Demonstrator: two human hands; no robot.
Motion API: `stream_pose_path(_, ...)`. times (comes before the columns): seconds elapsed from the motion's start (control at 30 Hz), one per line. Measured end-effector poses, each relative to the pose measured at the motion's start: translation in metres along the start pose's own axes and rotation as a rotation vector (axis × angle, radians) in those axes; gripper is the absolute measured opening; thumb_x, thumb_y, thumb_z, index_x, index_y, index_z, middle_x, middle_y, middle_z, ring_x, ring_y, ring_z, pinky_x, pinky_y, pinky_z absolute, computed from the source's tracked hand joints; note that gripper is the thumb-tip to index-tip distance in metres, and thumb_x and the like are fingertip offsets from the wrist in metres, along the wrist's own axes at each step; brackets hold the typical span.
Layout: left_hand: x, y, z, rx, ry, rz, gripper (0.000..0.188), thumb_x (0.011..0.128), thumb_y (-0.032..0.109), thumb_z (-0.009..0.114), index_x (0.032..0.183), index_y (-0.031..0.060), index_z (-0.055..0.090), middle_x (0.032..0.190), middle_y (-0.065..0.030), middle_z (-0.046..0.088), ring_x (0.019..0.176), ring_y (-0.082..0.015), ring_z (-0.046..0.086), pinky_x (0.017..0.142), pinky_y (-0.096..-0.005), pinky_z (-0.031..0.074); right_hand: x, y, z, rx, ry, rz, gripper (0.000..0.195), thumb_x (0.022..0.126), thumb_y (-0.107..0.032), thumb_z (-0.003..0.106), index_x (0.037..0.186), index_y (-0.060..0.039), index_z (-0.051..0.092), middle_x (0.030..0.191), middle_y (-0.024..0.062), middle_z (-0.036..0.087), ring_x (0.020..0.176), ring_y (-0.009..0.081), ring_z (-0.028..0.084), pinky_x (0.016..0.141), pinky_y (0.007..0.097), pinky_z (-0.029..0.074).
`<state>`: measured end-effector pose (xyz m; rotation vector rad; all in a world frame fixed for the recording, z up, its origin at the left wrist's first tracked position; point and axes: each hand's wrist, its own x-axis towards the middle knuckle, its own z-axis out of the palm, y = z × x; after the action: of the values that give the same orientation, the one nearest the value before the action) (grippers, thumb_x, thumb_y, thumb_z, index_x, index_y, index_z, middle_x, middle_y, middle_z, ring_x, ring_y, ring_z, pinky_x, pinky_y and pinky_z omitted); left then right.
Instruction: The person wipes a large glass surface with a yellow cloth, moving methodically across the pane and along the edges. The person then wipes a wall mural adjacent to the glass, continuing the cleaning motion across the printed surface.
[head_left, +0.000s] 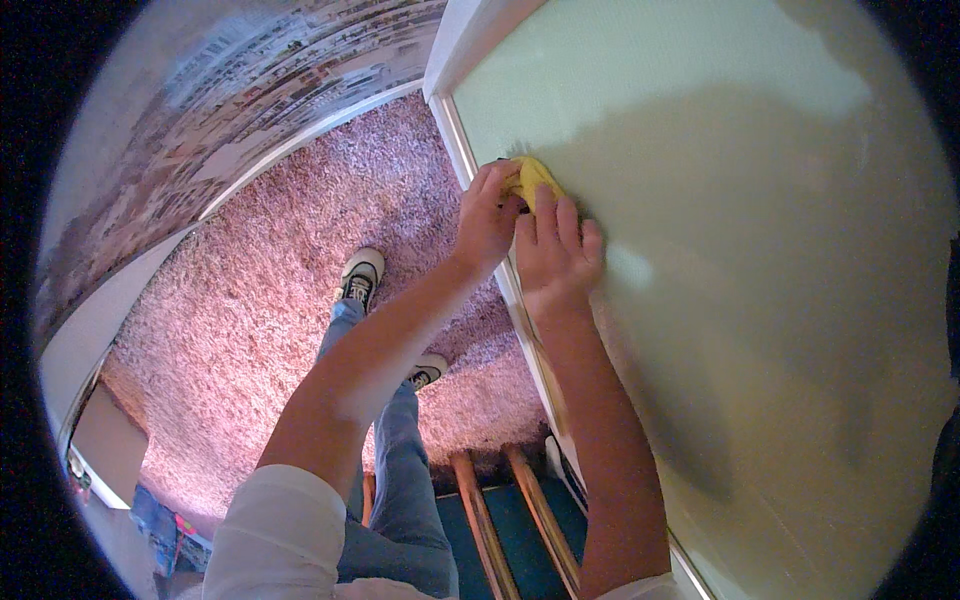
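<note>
A yellow cloth is bunched against the pale green wall, near the inner edge of its white trim. At the cloth's left side, my left hand has its fingers closed on it, with a small dark thing partly hidden between hand and cloth. Just below and to the right, my right hand lies with its fingers spread, the fingertips touching the lower edge of the cloth. What lies under the cloth cannot be seen.
Pinkish shaggy carpet covers the floor around my shoes. Wooden rails stand near my legs at the bottom. A patterned wall curves along the upper left, with a white baseboard below it.
</note>
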<state>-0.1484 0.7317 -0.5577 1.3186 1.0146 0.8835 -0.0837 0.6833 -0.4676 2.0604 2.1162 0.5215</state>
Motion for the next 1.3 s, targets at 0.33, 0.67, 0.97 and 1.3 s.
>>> stream_pose_path(0.33,0.051,0.089,-0.017,-0.136,0.106,0.324,0.038,0.071,-0.009,0.055,0.106,0.0064,0.052,0.105,-0.0136,0.051,0.097,-0.0302,0.051,0.082,-0.0318,0.045,0.063,0.024,-0.071,0.015,0.336,0.133,0.004,0.074,-0.017,0.054,0.077,-0.0141,0.053,0.106,-0.0018,0.057,0.096,0.0184,0.051,0.075,0.0361,0.03)
stream_pose_path(0.67,-0.1,-0.024,0.034,0.015,-0.093,-0.062,0.039,0.071,-0.007,0.051,0.108,0.0055,0.049,0.106,-0.0167,0.051,0.099,-0.0354,0.05,0.084,-0.0392,0.043,-0.096,-0.001,-0.011,0.042,-0.044,0.011,0.008,0.072,-0.016,0.054,0.073,-0.0088,0.056,0.107,0.0074,0.057,0.095,0.0219,0.052,0.07,0.0357,0.035)
stream_pose_path(0.97,-0.075,0.068,0.034,-0.018,0.131,0.351,0.036,0.069,-0.007,0.055,0.103,0.0055,0.053,0.105,-0.0146,0.052,0.098,-0.0324,0.051,0.083,-0.0354,0.043,-0.079,0.027,-0.082,-0.069,0.239,0.11,0.009,0.078,-0.018,0.051,0.073,-0.0112,0.055,0.111,0.0058,0.059,0.097,0.0196,0.053,0.074,0.036,0.031)
stream_pose_path(1.3,-0.197,-0.022,0.085,0.116,0.025,0.197,0.036,0.067,-0.007,0.055,0.1,0.0072,0.053,0.104,-0.015,0.053,0.098,-0.0347,0.05,0.084,-0.04,0.041,-0.223,0.005,-0.038,-0.031,-0.068,0.073,0.002,0.074,-0.013,0.054,0.072,-0.0112,0.055,0.108,0.0005,0.058,0.092,0.0172,0.053,0.068,0.0337,0.034)
